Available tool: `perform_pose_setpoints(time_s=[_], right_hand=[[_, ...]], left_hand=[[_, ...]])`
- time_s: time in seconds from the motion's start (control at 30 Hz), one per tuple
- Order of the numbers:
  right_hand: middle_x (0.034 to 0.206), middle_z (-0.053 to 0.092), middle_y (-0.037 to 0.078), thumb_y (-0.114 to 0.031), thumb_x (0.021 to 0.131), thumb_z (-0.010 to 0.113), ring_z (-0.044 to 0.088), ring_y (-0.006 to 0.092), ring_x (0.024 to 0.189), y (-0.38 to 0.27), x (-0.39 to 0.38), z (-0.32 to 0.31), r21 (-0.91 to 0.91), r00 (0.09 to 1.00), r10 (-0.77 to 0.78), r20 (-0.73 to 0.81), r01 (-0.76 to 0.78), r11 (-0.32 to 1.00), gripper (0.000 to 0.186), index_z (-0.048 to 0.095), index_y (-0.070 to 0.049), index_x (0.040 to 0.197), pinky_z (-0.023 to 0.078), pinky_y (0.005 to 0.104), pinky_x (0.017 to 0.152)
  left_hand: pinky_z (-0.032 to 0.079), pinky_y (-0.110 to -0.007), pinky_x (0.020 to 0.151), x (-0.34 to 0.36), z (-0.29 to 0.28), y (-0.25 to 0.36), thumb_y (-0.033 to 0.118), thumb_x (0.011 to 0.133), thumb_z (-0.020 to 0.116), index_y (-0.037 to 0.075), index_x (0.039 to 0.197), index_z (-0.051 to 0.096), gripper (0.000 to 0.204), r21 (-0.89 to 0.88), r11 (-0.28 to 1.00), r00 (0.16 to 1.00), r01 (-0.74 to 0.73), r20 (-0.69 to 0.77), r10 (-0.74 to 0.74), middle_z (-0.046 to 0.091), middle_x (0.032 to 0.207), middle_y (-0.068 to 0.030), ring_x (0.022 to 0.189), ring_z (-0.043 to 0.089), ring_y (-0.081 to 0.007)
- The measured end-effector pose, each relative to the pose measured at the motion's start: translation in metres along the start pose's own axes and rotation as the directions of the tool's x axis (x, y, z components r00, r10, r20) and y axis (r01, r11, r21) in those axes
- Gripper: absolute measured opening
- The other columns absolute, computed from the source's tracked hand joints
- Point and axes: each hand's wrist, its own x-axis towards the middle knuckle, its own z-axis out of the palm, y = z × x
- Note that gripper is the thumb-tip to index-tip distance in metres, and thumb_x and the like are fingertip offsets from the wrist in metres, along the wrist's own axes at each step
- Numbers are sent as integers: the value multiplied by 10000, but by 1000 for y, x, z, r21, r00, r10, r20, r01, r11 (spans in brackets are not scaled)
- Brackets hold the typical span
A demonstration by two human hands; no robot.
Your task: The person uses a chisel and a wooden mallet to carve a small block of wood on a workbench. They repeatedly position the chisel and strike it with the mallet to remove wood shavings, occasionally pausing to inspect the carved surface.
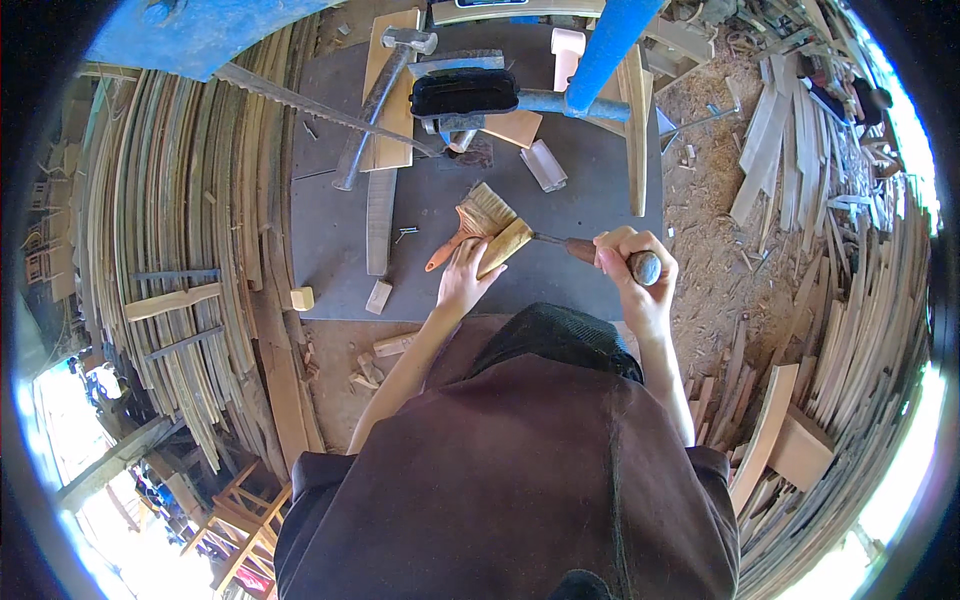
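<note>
My left hand [468, 280] is closed around a short yellowish wooden piece [506, 247], fingers over its near end. Beside those fingers lies a broad paintbrush [485, 212] with pale bristles and an orange handle; it rests on the dark tabletop [590, 285]. In my right hand [632, 262] is a tool with a brown wooden handle [581, 249] and a thin metal shaft. The shaft points left and meets the far end of the wooden piece; whether its tip is in the wood is hidden.
A hammer [372, 115], a long saw blade [300, 105] and a black tray [465, 93] are at the far side. A blue post [612, 55] rises at the back. Small wood blocks [378, 296] and a few screws [406, 233] lie left. Timber stacks [175, 250] flank both sides.
</note>
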Motion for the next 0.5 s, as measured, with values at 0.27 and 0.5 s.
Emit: perform_pose_setpoints(time_s=[0.27, 0.5], right_hand=[[800, 615, 79, 96, 848, 624, 550, 132, 737, 0, 1, -4, 59, 1000, -20, -13, 21, 998, 175, 504, -20, 796, 460, 282, 688], [785, 607, 81, 100, 849, 612, 551, 147, 727, -3, 0, -13, 35, 998, -47, -34, 48, 998, 180, 499, -25, 786, 468, 333, 765]], left_hand=[[519, -393, 821, 0, -1, -10, 362, 854, 695, -23, 1163, 571, 509, -94, 994, 999, 49, -18, -51, 633, 1050, -179, 973, 631, -324], [508, -292, 802, 0, -9, -24, 306, 927, 612, -18, 1240, 555, 454, -737, 382, 816, 557, 402, -416, 653, 1033, -83, 943, 628, -143]])
